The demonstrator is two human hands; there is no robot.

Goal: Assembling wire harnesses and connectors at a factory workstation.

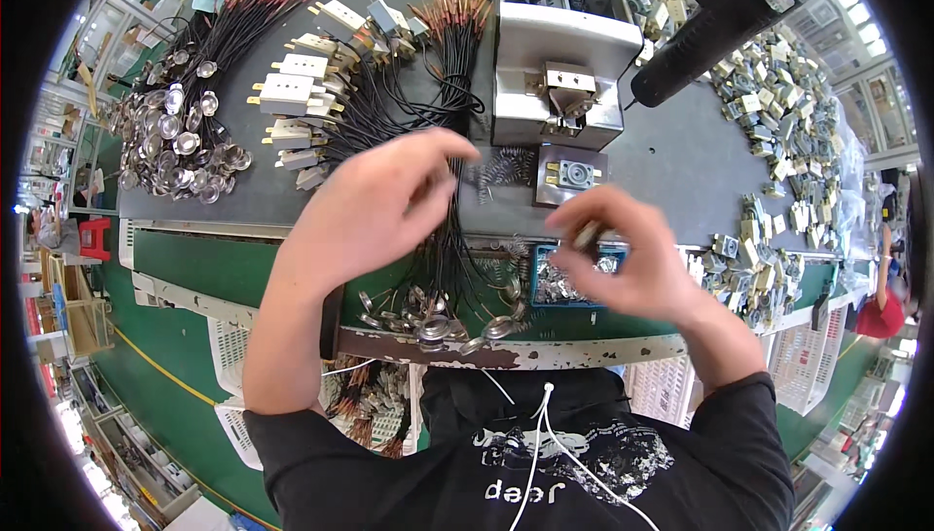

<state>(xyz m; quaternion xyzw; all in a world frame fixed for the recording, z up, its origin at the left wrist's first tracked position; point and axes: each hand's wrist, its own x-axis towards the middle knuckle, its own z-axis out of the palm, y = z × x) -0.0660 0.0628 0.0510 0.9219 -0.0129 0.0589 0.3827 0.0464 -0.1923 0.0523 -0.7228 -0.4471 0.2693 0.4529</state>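
My left hand (pixel 384 205) hovers over the black wire bundle, its index finger reaching toward a pile of small coil springs (pixel 504 167). Its thumb and index finger are apart, with nothing visible between them. My right hand (pixel 632 254) is curled in front of a metal fixture block (pixel 556 193), slightly blurred. Something small and metallic-looking shows between its fingers; its kind cannot be made out. On the block sits a grey switch housing (pixel 574 174) with brass terminals. Below my right hand is a blue tray (pixel 535 290) of small shiny metal parts.
A metal press-like machine (pixel 559 54) stands behind the block. A black electric screwdriver (pixel 720 30) hangs at upper right. White housings with wires (pixel 292 93) and round metal caps (pixel 180 137) lie left. Many grey and cream housings (pixel 778 93) cover the right side.
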